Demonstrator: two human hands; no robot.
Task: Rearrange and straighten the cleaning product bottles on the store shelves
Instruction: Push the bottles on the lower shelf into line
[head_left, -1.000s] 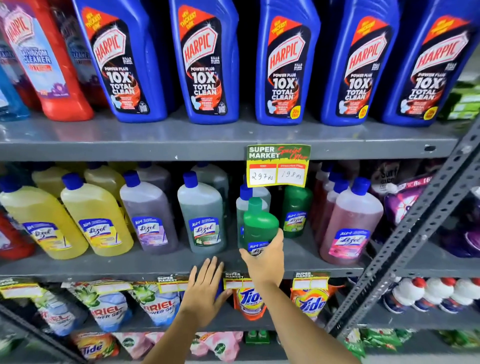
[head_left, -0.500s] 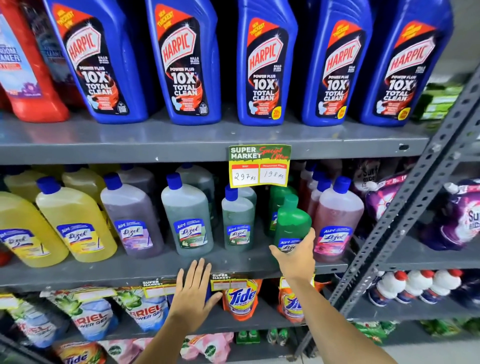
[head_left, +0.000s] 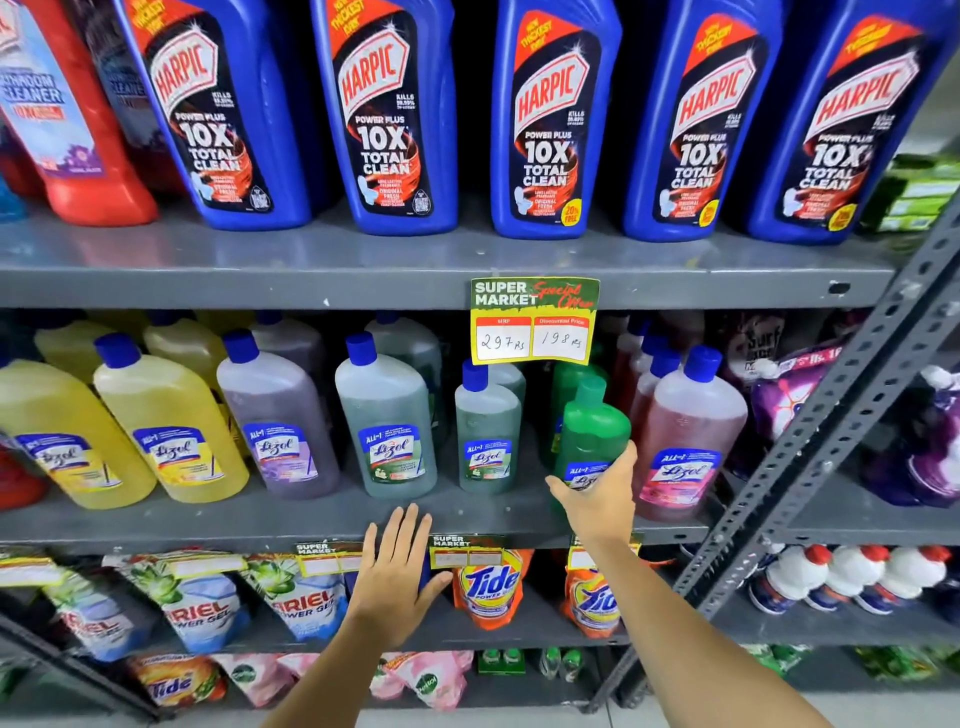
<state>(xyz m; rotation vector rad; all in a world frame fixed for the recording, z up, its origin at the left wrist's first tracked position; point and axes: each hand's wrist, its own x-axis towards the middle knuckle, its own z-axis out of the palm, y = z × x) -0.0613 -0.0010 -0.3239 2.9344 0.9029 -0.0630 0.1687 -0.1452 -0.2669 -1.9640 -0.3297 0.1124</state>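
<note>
My right hand (head_left: 597, 501) grips the base of a small bright green Lizol bottle (head_left: 592, 428), held tilted on the middle shelf (head_left: 322, 514) between a small grey-green Lizol bottle (head_left: 485, 434) and a pink Lizol bottle (head_left: 688, 441). Another green bottle stands right behind it. My left hand (head_left: 397, 571) lies flat with fingers spread against the front edge of the middle shelf, holding nothing. Further left on that shelf stand a larger grey-green bottle (head_left: 387, 423), a purple one (head_left: 272, 415) and yellow ones (head_left: 166, 426).
Blue Harpic bottles (head_left: 553, 119) line the top shelf, with a red cleaner bottle (head_left: 62, 114) at the left. A yellow price tag (head_left: 535, 322) hangs above the green bottle. Ariel and Tide pouches (head_left: 488, 584) fill the lower shelf. A slotted metal upright (head_left: 810, 457) stands at right.
My right hand has carried the green bottle to the right, from in front of the grey-green bottles to beside the pink one. My left hand has stayed on the shelf edge.
</note>
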